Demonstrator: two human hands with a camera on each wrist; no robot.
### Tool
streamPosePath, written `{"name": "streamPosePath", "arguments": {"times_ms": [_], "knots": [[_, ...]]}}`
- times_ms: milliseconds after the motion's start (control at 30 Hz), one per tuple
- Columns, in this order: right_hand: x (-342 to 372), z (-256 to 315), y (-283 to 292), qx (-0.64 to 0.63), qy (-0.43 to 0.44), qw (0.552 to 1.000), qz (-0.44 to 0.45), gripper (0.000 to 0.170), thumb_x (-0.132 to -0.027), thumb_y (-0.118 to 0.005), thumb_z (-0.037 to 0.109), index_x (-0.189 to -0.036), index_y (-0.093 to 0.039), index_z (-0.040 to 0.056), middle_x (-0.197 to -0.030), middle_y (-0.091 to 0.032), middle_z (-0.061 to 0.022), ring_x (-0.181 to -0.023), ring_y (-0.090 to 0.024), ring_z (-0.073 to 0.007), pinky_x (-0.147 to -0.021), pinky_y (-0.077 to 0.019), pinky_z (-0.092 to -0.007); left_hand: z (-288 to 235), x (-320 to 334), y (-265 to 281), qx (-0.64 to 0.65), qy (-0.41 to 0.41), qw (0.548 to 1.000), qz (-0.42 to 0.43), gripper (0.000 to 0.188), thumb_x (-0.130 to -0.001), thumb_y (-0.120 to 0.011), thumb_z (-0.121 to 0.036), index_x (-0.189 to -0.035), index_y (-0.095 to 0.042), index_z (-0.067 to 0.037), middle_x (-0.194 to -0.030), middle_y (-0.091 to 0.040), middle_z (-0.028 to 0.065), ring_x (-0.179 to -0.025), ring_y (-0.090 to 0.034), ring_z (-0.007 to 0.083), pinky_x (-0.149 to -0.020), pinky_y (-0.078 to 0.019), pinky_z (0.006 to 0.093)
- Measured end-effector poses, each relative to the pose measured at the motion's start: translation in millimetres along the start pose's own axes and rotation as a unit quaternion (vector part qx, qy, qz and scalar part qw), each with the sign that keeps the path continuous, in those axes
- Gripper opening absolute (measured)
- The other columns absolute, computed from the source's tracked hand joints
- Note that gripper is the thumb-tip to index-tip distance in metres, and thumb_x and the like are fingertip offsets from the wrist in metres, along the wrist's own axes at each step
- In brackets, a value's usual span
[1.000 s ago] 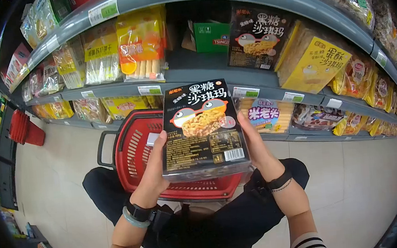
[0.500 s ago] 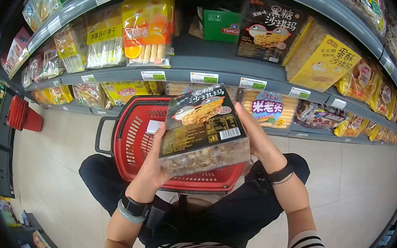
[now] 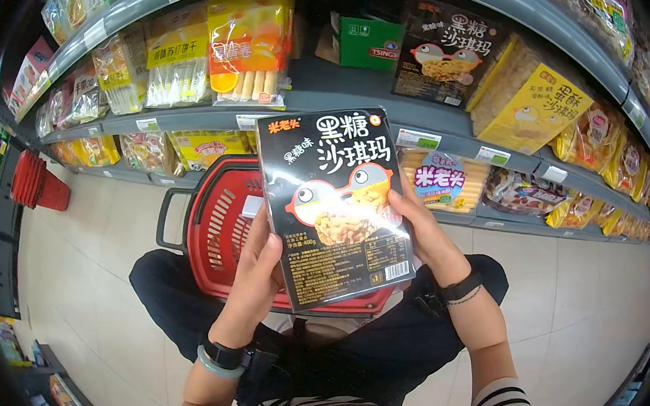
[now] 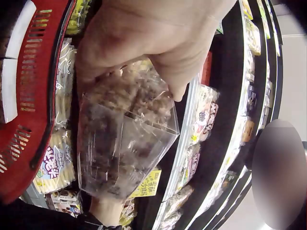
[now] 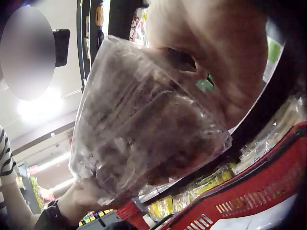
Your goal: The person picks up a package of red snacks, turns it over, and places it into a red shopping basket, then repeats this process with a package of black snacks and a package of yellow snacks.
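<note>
Both hands hold a clear plastic box of sachima with a black printed front, a cartoon face in red glasses and white lettering. It is tilted so this front faces the head camera, above the basket and lap. My left hand grips its left side, thumb on the front edge. On the opposite side, my right hand grips it with the thumb along the edge. Brown pieces show through the clear plastic of the box in the left wrist view. The fingers behind the box are hidden in the head view.
A red shopping basket with a black handle stands behind the box. Shelves ahead carry bagged biscuits, a matching black sachima box, a yellow one and a green carton. Red baskets are stacked at left.
The box first tipped back, exposing its clear lower side, then turned up so the black front faces the head camera. Both hands kept their grip. The head view shifted slightly.
</note>
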State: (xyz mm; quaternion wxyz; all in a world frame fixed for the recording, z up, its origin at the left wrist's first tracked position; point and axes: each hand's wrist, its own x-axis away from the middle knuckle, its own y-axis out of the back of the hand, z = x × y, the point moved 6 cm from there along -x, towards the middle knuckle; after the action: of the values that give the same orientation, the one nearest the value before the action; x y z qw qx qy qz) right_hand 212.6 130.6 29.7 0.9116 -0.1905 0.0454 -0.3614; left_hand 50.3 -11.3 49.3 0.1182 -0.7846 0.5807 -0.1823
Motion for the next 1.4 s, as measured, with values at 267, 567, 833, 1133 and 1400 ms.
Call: {"name": "streamPosePath", "arguments": {"times_ms": [267,567,833,1133,1400], "knots": [[2,-5,0,-0.036,-0.007,0.999,-0.03,0.065,-0.096,-0.051,0.033,-0.148,-0.02,0.0078,-0.143,-0.037,-0.0104,-0.129,-0.038,-0.0184,-0.105,-0.0321,-0.0304,-4,8,-3,-0.019,-0.013,0.998,-0.058,0.055,-0.101,-0.038,-0.03,-0.149,-0.019,-0.011,-0.142,-0.039,0.007,-0.127,-0.042,0.0164,-0.101,-0.0384,0.0321],[1,-6,4,-0.075,-0.062,0.993,-0.066,0.047,-0.098,-0.045,0.04,-0.133,-0.04,0.0096,-0.115,-0.057,-0.0036,-0.106,-0.055,-0.0116,-0.087,-0.047,-0.0276,-14,20,-26,-0.037,-0.107,0.993,-0.011,0.061,-0.093,-0.054,-0.003,-0.146,-0.026,-0.004,-0.136,-0.047,0.0143,-0.12,-0.049,0.0182,-0.101,-0.0368,0.0318],[0,-40,-3,-0.224,-0.184,0.956,-0.044,0.056,-0.097,-0.042,0.049,-0.131,-0.046,0.0055,-0.12,-0.059,-0.0089,-0.102,-0.061,-0.0179,-0.084,-0.0528,-0.0303,-22,20,-55,-0.073,-0.123,0.988,0.049,0.072,-0.082,-0.064,0.005,-0.144,-0.028,-0.001,-0.135,-0.036,0.0103,-0.119,-0.045,0.0174,-0.089,-0.0535,0.027],[16,4,-60,-0.276,-0.16,0.943,0.097,0.058,-0.098,-0.038,0.045,-0.138,-0.038,0.0025,-0.13,-0.054,-0.0146,-0.113,-0.057,-0.0234,-0.095,-0.0482,-0.038,-21,19,-56,-0.133,-0.154,0.978,0.054,0.075,-0.079,-0.069,-0.001,-0.144,-0.032,-0.005,-0.134,-0.034,0.0107,-0.12,-0.041,0.0188,-0.095,-0.0439,0.0309],[16,1,-43,-0.178,-0.215,0.957,0.076,0.057,-0.099,-0.039,0.043,-0.137,-0.039,0.0014,-0.129,-0.054,-0.0145,-0.113,-0.057,-0.0233,-0.096,-0.0478,-0.0376,24,-5,-26,0.089,0.143,0.986,0.007,0.072,-0.088,-0.063,-0.028,-0.145,-0.022,-0.01,-0.127,-0.049,0.0177,-0.116,-0.052,0.0258,-0.055,-0.0523,0.0222]]}}
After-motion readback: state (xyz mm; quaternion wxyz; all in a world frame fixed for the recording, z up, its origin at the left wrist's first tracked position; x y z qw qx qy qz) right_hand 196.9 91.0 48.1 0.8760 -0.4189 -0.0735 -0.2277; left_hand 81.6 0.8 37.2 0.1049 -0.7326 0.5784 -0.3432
